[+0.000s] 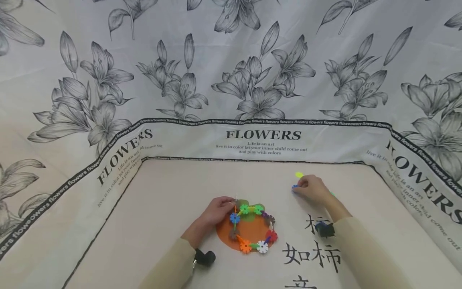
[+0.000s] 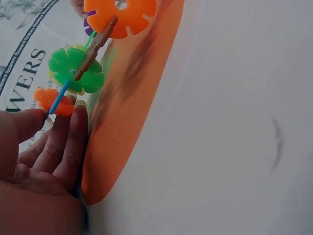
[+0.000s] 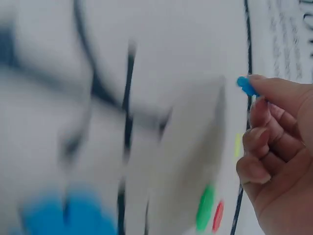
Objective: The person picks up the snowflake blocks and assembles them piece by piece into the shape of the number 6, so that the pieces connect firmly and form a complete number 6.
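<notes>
A chain of colourful notched plastic snowflake discs [image 1: 244, 209], joined edge to edge into a loop, is over the orange printed shape on the tabletop. My left hand [image 1: 218, 210] pinches the loop at its upper left. In the left wrist view, thumb and fingers grip it near a small orange disc [image 2: 54, 101], beside a blue disc seen edge-on [image 2: 59, 97]. Off to the right, my right hand [image 1: 315, 188] pinches a loose blue snowflake disc [image 3: 247, 86] between thumb and forefinger, apart from the loop. Its other fingers are curled in, as the right wrist view shows.
A yellow disc [image 1: 298, 175] lies just beyond my right hand. Green [image 3: 205, 208] and red [image 3: 218, 215] discs lie near it. Black written characters [image 1: 312, 257] mark the surface at right. Flower-printed cloth [image 1: 263, 138] borders the back and sides.
</notes>
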`<act>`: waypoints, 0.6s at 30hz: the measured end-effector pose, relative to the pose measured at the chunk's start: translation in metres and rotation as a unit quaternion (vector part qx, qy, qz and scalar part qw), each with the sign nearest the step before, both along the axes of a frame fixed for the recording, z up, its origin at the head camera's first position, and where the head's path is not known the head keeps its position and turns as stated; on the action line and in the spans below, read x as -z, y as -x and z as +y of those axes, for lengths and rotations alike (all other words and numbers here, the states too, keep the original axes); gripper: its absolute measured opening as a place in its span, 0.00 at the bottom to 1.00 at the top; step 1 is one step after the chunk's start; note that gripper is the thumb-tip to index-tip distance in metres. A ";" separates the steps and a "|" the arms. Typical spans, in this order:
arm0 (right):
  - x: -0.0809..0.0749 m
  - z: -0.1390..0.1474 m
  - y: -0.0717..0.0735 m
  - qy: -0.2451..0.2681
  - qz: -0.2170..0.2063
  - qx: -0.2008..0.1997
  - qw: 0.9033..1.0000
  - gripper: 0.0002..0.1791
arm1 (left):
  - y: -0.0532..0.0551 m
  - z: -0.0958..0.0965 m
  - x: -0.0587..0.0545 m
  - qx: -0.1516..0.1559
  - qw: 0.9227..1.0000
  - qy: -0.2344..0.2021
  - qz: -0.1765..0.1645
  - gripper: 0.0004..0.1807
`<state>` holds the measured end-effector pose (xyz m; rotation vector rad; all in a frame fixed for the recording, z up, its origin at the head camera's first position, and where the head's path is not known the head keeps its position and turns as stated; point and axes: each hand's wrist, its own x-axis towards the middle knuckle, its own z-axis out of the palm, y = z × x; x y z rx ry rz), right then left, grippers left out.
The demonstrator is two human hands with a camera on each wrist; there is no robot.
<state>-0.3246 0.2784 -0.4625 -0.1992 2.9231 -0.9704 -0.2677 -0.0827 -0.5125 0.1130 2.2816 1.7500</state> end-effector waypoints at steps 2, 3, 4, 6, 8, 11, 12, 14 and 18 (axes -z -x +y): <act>-0.004 -0.016 0.001 0.039 0.010 -0.018 0.999 0.12 | 0.001 0.000 -0.001 0.000 1.000 -0.004 0.004 0.17; -0.006 -0.026 0.001 0.061 0.012 -0.031 0.998 0.12 | 0.001 0.000 -0.002 0.000 1.000 -0.006 0.005 0.17; -0.008 -0.036 0.001 0.083 0.012 -0.043 0.996 0.12 | 0.002 0.000 -0.002 0.000 1.000 -0.008 0.007 0.16; -0.013 -0.059 0.001 0.121 0.011 -0.077 0.990 0.11 | 0.003 0.000 -0.003 0.002 1.000 -0.010 0.010 0.16; -0.017 -0.081 -0.001 0.151 0.007 -0.113 0.982 0.11 | 0.003 0.000 -0.003 0.003 1.000 -0.012 0.010 0.15; -0.018 -0.113 -0.001 0.179 -0.006 -0.159 0.971 0.12 | 0.004 -0.001 -0.003 0.001 1.000 -0.011 0.009 0.15; -0.018 -0.122 -0.001 0.182 -0.010 -0.170 0.968 0.11 | 0.004 -0.001 -0.003 0.001 1.000 -0.010 0.008 0.15; -0.017 -0.136 0.000 0.180 -0.016 -0.187 0.966 0.11 | 0.003 -0.002 -0.004 0.001 1.000 -0.006 0.007 0.15; -0.014 -0.151 0.002 0.176 -0.020 -0.213 0.961 0.12 | 0.001 -0.002 -0.004 0.004 1.000 -0.002 0.006 0.15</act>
